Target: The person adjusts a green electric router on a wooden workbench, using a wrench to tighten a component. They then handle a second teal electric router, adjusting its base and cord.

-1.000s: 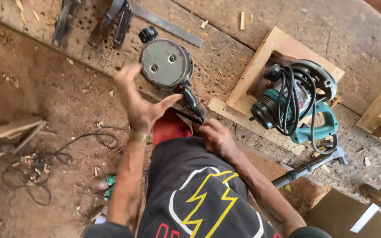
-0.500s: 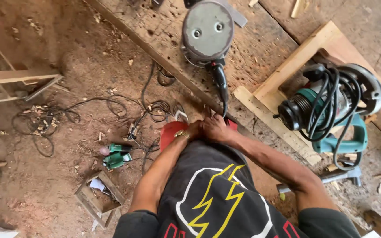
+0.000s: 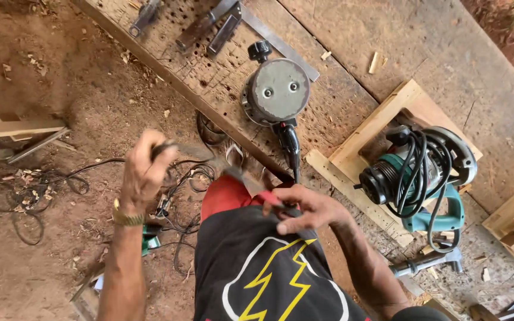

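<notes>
A grey round power tool point(image 3: 276, 92) lies on a drilled wooden workbench point(image 3: 209, 83), its black cord point(image 3: 291, 151) running down toward me. My right hand point(image 3: 304, 209) pinches that cord at the hem of my black shirt point(image 3: 257, 267), by the red shorts. My left hand point(image 3: 143, 173) is raised over the dirt floor, left of the bench edge. Its fingers are closed on a thin dark length, blurred, that stretches right toward my other hand; it looks like the same cord. A gold-coloured watch sits on the left wrist.
A teal circular saw point(image 3: 423, 172) with its cord wrapped round it rests in a wooden frame point(image 3: 382, 119) on the right. Clamps point(image 3: 209, 30) and a metal ruler point(image 3: 281, 43) lie at the bench's far end. Tangled cables point(image 3: 31, 193) and a green tool point(image 3: 150, 241) lie on the floor.
My left hand has left the right hand at my waist and swung up and left, drawing the dark length with it. The right hand stays at the shirt hem.
</notes>
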